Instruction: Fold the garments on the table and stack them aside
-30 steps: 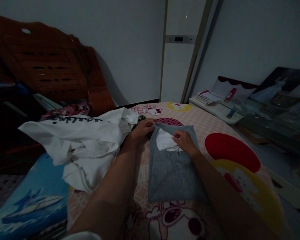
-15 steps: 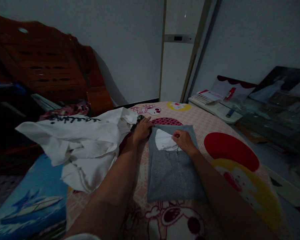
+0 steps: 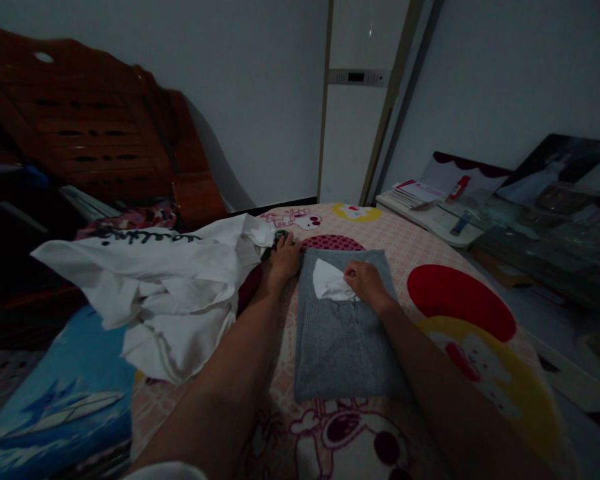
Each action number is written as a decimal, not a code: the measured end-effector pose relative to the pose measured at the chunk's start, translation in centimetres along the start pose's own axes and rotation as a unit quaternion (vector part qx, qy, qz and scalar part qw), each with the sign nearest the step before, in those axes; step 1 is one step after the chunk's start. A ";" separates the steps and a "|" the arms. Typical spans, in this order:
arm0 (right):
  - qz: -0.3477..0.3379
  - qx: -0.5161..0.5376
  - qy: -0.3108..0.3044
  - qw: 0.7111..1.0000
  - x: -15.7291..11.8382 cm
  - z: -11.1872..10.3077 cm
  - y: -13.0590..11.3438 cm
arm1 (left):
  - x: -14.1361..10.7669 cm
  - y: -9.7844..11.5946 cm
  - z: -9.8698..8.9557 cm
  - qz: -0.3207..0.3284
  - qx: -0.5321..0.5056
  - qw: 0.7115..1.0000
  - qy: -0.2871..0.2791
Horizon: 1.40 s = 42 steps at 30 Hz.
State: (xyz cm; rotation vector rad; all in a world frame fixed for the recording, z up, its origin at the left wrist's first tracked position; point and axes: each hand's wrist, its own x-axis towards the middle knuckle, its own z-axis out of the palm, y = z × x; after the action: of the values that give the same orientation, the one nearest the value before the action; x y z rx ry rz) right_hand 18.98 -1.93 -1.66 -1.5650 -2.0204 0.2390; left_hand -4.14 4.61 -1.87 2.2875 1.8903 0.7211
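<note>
A folded grey knit garment [image 3: 347, 353] lies flat on the patterned cloth in front of me. On its upper part is a small piece of white cloth [image 3: 326, 280]. My right hand [image 3: 369, 285] is closed in a pinch on that cloth's right edge. Just left of the grey garment, my left hand [image 3: 285, 260] has its fingers stretched out. It rests by a dark patterned item [image 3: 279, 237], partly hidden behind the fingers. Crumpled white fabric with black lettering [image 3: 180, 287] is heaped to the left of that hand.
The pink patterned cloth [image 3: 463, 293] covers a rounded surface. A blue picture-printed item [image 3: 65, 393] lies at lower left, below a carved wooden chair [image 3: 100, 133]. At right stands a glass-topped stand [image 3: 525, 240] with papers [image 3: 415, 195]. A tall white cabinet unit [image 3: 355, 140] stands behind.
My left hand has shifted slightly left, away from the grey garment's edge. The right hand keeps its pinch, and the white cloth's left edge has drawn in slightly to the right.
</note>
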 end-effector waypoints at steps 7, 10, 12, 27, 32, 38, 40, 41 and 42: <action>0.000 -0.012 -0.027 1.000 0.1 0.0 0.1 | 0.7 0.2 1.2 -0.045 -0.023 0.999 0.007; -0.005 0.000 -0.025 1.000 0.0 0.1 0.1 | 0.2 0.9 1.4 -0.056 -0.013 0.998 -0.010; -0.005 0.021 -0.020 1.000 0.0 0.0 0.1 | 0.0 1.3 1.0 -0.071 -0.018 0.997 -0.002; -0.082 0.164 -0.190 0.964 0.3 -5.1 -0.7 | -1.2 7.2 1.4 0.154 -0.281 0.922 -0.216; -0.100 0.118 -0.239 0.959 0.1 -4.8 -1.1 | -1.3 6.5 1.7 0.149 -0.319 0.907 -0.230; -0.079 0.090 -0.243 0.962 0.1 -5.7 -1.0 | -1.4 6.4 1.7 0.131 -0.340 0.901 -0.237; -0.075 0.096 -0.245 0.962 0.0 -6.1 -1.0 | -1.5 6.5 1.7 0.126 -0.341 0.899 -0.245; -0.077 0.100 -0.248 0.960 0.0 -6.1 -1.1 | -1.5 6.5 1.7 0.125 -0.338 0.900 -0.247; -0.085 0.106 -0.253 0.958 0.0 -6.1 -1.1 | -1.4 6.5 1.7 0.126 -0.331 0.902 -0.247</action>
State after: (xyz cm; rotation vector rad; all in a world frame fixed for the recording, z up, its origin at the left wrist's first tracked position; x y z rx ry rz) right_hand 21.28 -3.48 3.89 -1.2730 -2.3990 0.8315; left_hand 2.20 2.15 -1.44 2.0061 0.9432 0.5984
